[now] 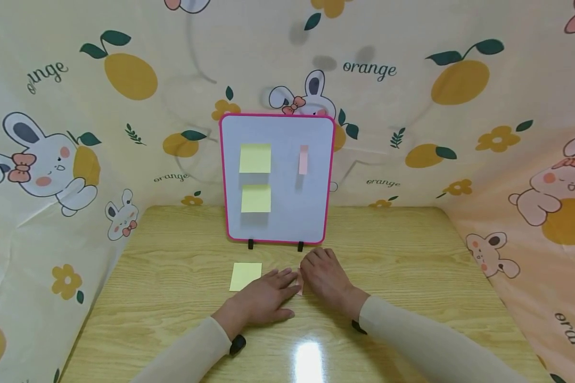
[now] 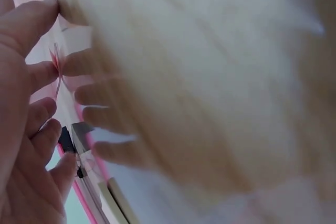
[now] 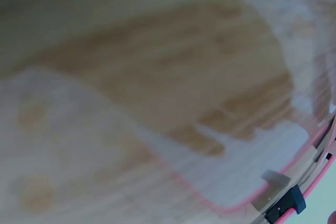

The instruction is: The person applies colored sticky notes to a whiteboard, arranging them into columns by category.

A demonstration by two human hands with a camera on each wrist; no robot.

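Observation:
A narrow pink sticky note (image 1: 300, 288) lies on the table between the two hands, partly covered by fingers. My left hand (image 1: 261, 298) rests palm down with its fingers extended, the fingertips touching the pink note's left side. My right hand (image 1: 327, 275) has curled fingers and pinches the note's far end. In the left wrist view, a fingertip meets the pink paper (image 2: 54, 60) above the glossy surface. A yellow sticky note (image 1: 246, 276) lies just beyond the left hand. The right wrist view shows mostly a blurred reflection of a hand.
A pink-framed whiteboard (image 1: 285, 223) stands on black feet behind the hands. It carries an upper yellow note (image 1: 255, 158), a lower yellow note (image 1: 256, 198) and a pink strip (image 1: 304, 159). Patterned cloth (image 1: 388, 117) surrounds the wooden table (image 1: 172, 266).

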